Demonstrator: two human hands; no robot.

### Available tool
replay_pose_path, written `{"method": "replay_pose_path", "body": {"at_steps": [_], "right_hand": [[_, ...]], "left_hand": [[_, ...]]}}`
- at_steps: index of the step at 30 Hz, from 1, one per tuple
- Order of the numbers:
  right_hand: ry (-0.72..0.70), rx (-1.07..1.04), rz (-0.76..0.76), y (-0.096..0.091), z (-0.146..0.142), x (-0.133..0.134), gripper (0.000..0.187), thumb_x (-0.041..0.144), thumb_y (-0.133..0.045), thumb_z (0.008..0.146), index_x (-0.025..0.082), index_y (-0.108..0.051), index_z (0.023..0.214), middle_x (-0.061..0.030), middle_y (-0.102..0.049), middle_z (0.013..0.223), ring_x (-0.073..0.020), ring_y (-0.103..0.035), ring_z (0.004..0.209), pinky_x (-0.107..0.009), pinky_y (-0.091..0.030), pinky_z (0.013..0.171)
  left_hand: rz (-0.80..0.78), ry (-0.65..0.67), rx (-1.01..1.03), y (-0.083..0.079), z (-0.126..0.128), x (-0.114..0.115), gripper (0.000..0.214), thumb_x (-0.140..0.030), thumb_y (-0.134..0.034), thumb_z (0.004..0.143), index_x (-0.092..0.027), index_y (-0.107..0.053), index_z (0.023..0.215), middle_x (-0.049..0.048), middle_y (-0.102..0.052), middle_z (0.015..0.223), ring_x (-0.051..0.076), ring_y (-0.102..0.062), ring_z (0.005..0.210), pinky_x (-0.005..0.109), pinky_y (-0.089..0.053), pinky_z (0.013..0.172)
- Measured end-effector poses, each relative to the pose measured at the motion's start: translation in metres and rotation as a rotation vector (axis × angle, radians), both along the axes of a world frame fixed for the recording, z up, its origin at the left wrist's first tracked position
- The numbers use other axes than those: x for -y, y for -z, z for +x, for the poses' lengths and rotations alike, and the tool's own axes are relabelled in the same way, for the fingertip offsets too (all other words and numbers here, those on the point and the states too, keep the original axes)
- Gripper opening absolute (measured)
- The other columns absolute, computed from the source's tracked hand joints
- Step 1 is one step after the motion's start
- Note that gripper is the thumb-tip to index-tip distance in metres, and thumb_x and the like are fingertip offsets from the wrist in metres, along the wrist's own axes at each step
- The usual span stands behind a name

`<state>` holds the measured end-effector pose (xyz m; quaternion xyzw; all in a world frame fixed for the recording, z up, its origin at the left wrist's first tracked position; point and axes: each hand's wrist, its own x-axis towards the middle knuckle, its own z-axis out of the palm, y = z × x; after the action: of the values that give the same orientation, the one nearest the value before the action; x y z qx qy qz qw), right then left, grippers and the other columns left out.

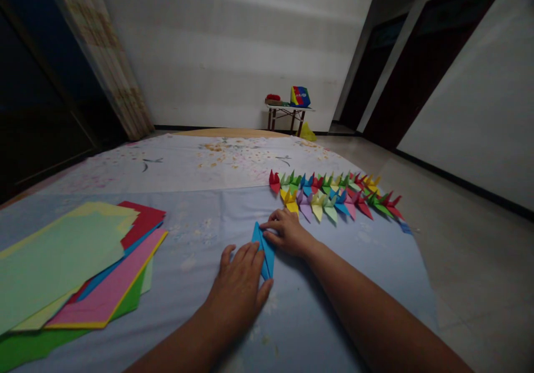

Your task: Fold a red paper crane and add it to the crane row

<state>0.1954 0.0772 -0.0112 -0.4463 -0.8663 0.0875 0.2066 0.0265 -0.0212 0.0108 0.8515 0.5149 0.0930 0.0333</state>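
A narrow blue folded paper piece [263, 249] lies on the pale blue cloth [200, 234] between my hands. My left hand [238, 287] lies flat beside it, fingers stretched out and pressing its lower left edge. My right hand [287, 232] is curled, its fingertips pinching the upper tip of the blue piece. Just beyond my right hand stand two rows of several finished paper cranes [334, 195] in red, green, blue, yellow, purple and pink.
A fanned stack of coloured paper sheets [70, 262] lies at the left on the cloth. A patterned white cloth [196, 159] spreads further back. A small table [287, 116] with a colourful box stands by the far wall. Bare floor [467, 239] lies to the right.
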Motion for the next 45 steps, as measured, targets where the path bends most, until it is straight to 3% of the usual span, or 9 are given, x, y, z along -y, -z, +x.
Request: {"method": "replay_pose_path", "body": {"at_steps": [5,18,27,31,36,40,45], "right_hand": [[0.008,0.032,0.005,0.0,0.0,0.0,0.027,0.04,-0.054,0.084,0.032,-0.063,0.108,-0.0052,-0.052,0.096,-0.0204,-0.042,0.094,-0.036,-0.027,0.078],[-0.016,0.13,0.082,-0.005,-0.004,0.006,0.031,0.039,-0.048,0.087,0.039,-0.054,0.118,-0.0056,-0.051,0.103,-0.0218,-0.039,0.097,-0.037,-0.025,0.082],[0.064,0.196,0.028,-0.008,-0.01,0.003,0.036,0.039,-0.045,0.088,0.035,-0.05,0.123,-0.0076,-0.05,0.108,-0.0247,-0.04,0.099,-0.041,-0.027,0.082],[0.095,0.063,0.004,-0.008,-0.005,0.001,0.034,0.038,-0.042,0.09,0.029,-0.053,0.121,-0.0081,-0.051,0.107,-0.0226,-0.042,0.099,-0.039,-0.03,0.083],[0.004,-0.059,-0.029,-0.016,0.005,0.018,0.026,0.035,-0.054,0.084,0.027,-0.062,0.107,-0.0055,-0.052,0.1,-0.0199,-0.044,0.098,-0.036,-0.03,0.086],[-0.073,-0.035,-0.109,-0.018,0.005,0.035,0.027,0.034,-0.062,0.078,0.029,-0.063,0.105,-0.0038,-0.054,0.099,-0.0197,-0.043,0.096,-0.036,-0.03,0.085],[-0.089,-0.018,-0.087,-0.018,0.004,0.042,0.028,0.032,-0.065,0.077,0.03,-0.064,0.105,-0.0044,-0.056,0.101,-0.0209,-0.043,0.097,-0.037,-0.029,0.083]], "left_hand": [[-0.027,-0.004,0.018,0.0,0.001,-0.001,0.05,-0.038,-0.042,0.085,-0.018,-0.041,0.131,0.0127,-0.049,0.132,0.028,-0.042,0.122,0.053,-0.019,0.103],[-0.059,-0.002,-0.025,-0.003,0.003,-0.001,0.044,-0.037,-0.043,0.085,-0.02,-0.05,0.125,0.0129,-0.049,0.132,0.029,-0.04,0.123,0.054,-0.018,0.103],[-0.042,0.001,0.013,0.0,0.003,0.001,0.043,-0.036,-0.042,0.085,-0.02,-0.05,0.124,0.0125,-0.049,0.131,0.029,-0.04,0.123,0.054,-0.017,0.104],[-0.052,0.009,0.048,-0.001,0.0,0.0,0.043,-0.037,-0.044,0.084,-0.021,-0.05,0.124,0.0126,-0.049,0.131,0.03,-0.04,0.122,0.054,-0.016,0.103],[-0.096,0.066,0.159,-0.005,-0.014,-0.013,0.05,-0.041,-0.051,0.08,-0.022,-0.047,0.125,0.0103,-0.052,0.128,0.028,-0.043,0.118,0.052,-0.018,0.102],[-0.157,0.062,0.243,-0.005,-0.027,-0.03,0.035,-0.03,-0.047,0.082,-0.026,-0.054,0.116,0.0042,-0.06,0.118,0.024,-0.049,0.112,0.047,-0.025,0.097],[-0.146,0.052,0.321,-0.001,-0.034,-0.042,0.029,-0.023,-0.048,0.081,-0.029,-0.061,0.106,0.0005,-0.065,0.11,0.02,-0.052,0.107,0.041,-0.029,0.094]]}}
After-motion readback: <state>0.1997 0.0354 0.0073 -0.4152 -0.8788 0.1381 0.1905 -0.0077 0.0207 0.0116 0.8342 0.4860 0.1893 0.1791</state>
